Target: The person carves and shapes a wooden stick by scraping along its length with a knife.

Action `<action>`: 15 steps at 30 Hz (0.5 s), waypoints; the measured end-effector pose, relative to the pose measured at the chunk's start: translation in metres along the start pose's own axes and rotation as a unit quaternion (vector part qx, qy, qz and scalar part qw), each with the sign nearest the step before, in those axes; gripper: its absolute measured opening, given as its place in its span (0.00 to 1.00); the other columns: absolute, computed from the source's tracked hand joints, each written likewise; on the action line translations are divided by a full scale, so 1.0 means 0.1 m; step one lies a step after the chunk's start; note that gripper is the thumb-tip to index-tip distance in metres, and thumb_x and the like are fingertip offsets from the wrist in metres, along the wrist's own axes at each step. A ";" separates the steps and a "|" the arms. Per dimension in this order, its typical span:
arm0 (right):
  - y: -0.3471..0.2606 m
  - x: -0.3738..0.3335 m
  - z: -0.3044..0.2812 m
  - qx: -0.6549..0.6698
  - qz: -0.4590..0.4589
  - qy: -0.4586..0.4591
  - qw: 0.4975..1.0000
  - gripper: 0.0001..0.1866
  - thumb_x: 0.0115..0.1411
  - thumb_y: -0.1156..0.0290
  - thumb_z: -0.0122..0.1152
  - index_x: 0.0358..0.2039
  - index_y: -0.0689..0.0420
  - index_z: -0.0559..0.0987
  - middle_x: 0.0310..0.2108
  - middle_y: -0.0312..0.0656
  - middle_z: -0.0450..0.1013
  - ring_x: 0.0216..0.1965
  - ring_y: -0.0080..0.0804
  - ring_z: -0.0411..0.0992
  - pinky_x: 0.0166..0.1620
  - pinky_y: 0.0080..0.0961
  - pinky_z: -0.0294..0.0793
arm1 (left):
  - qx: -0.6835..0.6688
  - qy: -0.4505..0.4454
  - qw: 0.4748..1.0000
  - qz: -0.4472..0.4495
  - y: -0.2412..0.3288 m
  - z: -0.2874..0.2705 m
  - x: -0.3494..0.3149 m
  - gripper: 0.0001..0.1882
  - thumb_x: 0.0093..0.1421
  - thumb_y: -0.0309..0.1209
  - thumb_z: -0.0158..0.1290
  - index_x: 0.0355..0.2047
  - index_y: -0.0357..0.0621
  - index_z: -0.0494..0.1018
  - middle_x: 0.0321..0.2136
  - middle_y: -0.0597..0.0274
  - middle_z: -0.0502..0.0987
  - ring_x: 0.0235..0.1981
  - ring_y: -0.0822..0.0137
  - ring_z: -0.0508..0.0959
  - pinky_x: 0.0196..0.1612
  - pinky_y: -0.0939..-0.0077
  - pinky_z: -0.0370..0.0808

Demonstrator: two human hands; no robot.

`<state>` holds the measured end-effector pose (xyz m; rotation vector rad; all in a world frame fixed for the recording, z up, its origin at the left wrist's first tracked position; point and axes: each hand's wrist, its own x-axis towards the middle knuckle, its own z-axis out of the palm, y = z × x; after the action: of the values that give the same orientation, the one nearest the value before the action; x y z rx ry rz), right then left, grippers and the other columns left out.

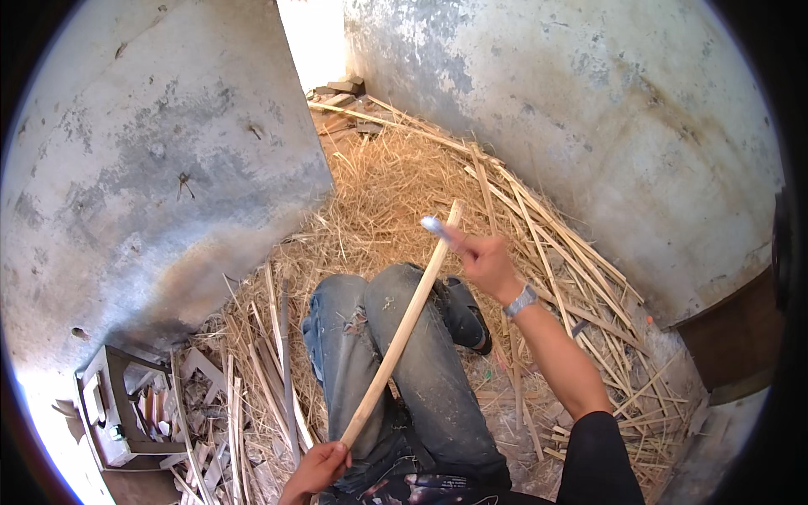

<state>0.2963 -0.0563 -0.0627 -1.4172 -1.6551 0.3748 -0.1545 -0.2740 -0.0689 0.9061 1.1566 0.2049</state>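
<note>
A long pale wooden strip (400, 341) slants across my jeans-clad thighs, its far end raised over the shavings. My left hand (324, 467) is closed around the near end of the strip, close to my lap. By the far end, my right hand (490, 265) is closed on a knife (434, 225). The knife's shiny blade is blurred and lies beside the strip's edge; I cannot tell whether it touches the wood. A watch (520, 300) sits on my right wrist.
Curly shavings (379, 185) cover the floor ahead. Long wooden strips (564, 244) lie along the right wall; more strips (269, 370) lie on my left. A metal frame with scraps (126, 412) stands at the lower left. Worn grey walls (572, 84) close in on both sides.
</note>
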 end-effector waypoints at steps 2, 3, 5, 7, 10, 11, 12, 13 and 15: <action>-0.26 -0.23 0.16 0.007 -0.086 0.002 0.996 0.22 0.64 0.78 0.63 0.57 0.46 0.84 0.23 0.49 0.79 0.17 0.27 0.71 0.24 0.28 0.70 | 0.004 -0.006 1.000 0.012 0.06 0.07 0.04 0.26 0.79 0.50 0.42 0.32 0.44 0.74 0.14 0.72 0.63 0.14 0.77 0.60 0.19 0.78 0.56; -0.43 -0.33 0.21 -0.016 -0.090 -0.034 0.995 0.24 0.63 0.77 0.62 0.58 0.44 0.84 0.22 0.47 0.77 0.18 0.34 0.72 0.25 0.32 0.72 | -0.001 -0.007 1.000 0.010 0.09 0.10 0.06 0.26 0.79 0.50 0.41 0.31 0.44 0.73 0.14 0.72 0.63 0.13 0.77 0.60 0.19 0.78 0.56; -0.68 -0.55 0.27 -0.042 -0.094 -0.070 0.992 0.25 0.61 0.76 0.61 0.59 0.42 0.83 0.21 0.44 0.76 0.19 0.41 0.74 0.27 0.37 0.74 | -0.006 -0.011 1.000 0.009 0.08 0.12 0.09 0.26 0.79 0.51 0.41 0.31 0.44 0.73 0.13 0.71 0.63 0.13 0.77 0.59 0.19 0.77 0.56; -0.83 -0.72 0.32 -0.045 -0.100 -0.124 0.986 0.27 0.61 0.75 0.61 0.61 0.40 0.82 0.20 0.43 0.74 0.19 0.42 0.74 0.27 0.40 0.75 | -0.039 -0.029 0.999 0.009 0.01 0.06 0.16 0.27 0.78 0.52 0.41 0.31 0.44 0.73 0.13 0.71 0.63 0.13 0.77 0.58 0.18 0.77 0.55; -0.84 -0.66 0.26 -0.044 -0.137 -0.124 0.982 0.28 0.60 0.77 0.62 0.61 0.42 0.82 0.21 0.47 0.74 0.18 0.39 0.72 0.25 0.35 0.72 | -0.061 -0.034 0.998 -0.004 -0.12 -0.02 0.17 0.27 0.78 0.52 0.42 0.31 0.44 0.73 0.13 0.71 0.62 0.13 0.77 0.57 0.18 0.78 0.54; -0.80 -0.58 0.23 -0.044 -0.137 -0.123 0.982 0.28 0.60 0.77 0.62 0.61 0.42 0.82 0.21 0.47 0.74 0.18 0.39 0.72 0.25 0.35 0.72 | -0.060 -0.035 0.998 -0.003 -0.12 -0.02 0.15 0.27 0.78 0.52 0.42 0.31 0.44 0.73 0.13 0.71 0.62 0.13 0.77 0.57 0.18 0.78 0.54; -0.69 -0.44 0.19 -0.087 -0.136 -0.068 0.984 0.28 0.61 0.76 0.61 0.61 0.39 0.82 0.20 0.45 0.74 0.18 0.41 0.72 0.25 0.38 0.73 | -0.058 -0.034 0.998 -0.003 -0.10 -0.01 0.12 0.27 0.78 0.52 0.42 0.31 0.44 0.73 0.13 0.71 0.63 0.13 0.77 0.58 0.19 0.78 0.55; -0.58 -0.27 0.14 -0.131 -0.135 -0.012 0.982 0.28 0.62 0.75 0.60 0.61 0.36 0.82 0.19 0.44 0.73 0.18 0.43 0.73 0.25 0.40 0.74 | -0.054 -0.035 0.998 -0.003 -0.08 -0.02 0.11 0.27 0.78 0.52 0.42 0.31 0.44 0.73 0.14 0.72 0.63 0.13 0.76 0.58 0.19 0.78 0.55; -0.34 0.08 0.00 -0.151 -0.044 0.010 0.988 0.24 0.63 0.74 0.60 0.59 0.39 0.83 0.21 0.49 0.75 0.19 0.45 0.72 0.26 0.40 0.73 | -0.045 -0.025 0.999 0.003 -0.15 -0.06 0.06 0.27 0.78 0.52 0.42 0.31 0.43 0.73 0.14 0.72 0.63 0.14 0.77 0.59 0.19 0.78 0.55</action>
<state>0.2751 -0.0593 -0.0354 -1.5531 -1.8076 0.0602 -0.1616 -0.2775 -0.0843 0.8310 1.0907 0.2364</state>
